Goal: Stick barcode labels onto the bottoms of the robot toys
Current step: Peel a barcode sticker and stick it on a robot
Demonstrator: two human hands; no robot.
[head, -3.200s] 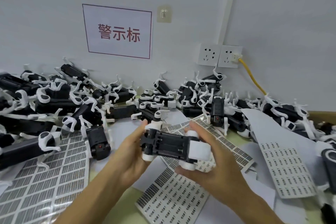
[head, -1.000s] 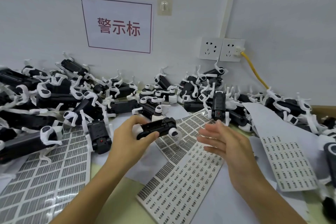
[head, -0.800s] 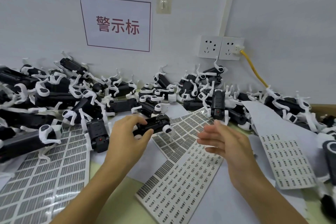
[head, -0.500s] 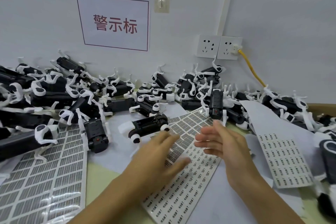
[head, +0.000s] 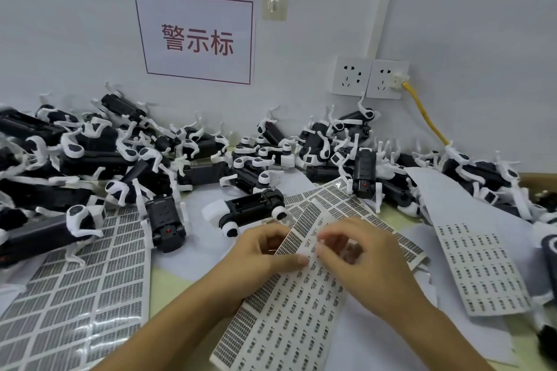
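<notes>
black robot toy (head: 247,211) with white wheels lies on its side on the table, just beyond both hands. left hand (head: 265,253) pinches the barcode label sheet (head: 289,310); right hand (head: 358,253) fingertips pinch at a label on it.

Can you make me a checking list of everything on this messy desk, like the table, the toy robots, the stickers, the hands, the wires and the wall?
Surface: pale table, mostly covered by paper and sheets.
Job's things: barcode label sheet under both hands; one robot toy lies on its side just beyond them.
Clutter: a heap of robot toys along the wall; a used label sheet at left; another label sheet at right.
Grippers: left hand holds the sheet's edge with its thumb on top; right hand pinches at a label.
Cables: yellow cable runs down from the wall socket.
Surroundings: white wall with a red-lettered sign and a hook.
</notes>
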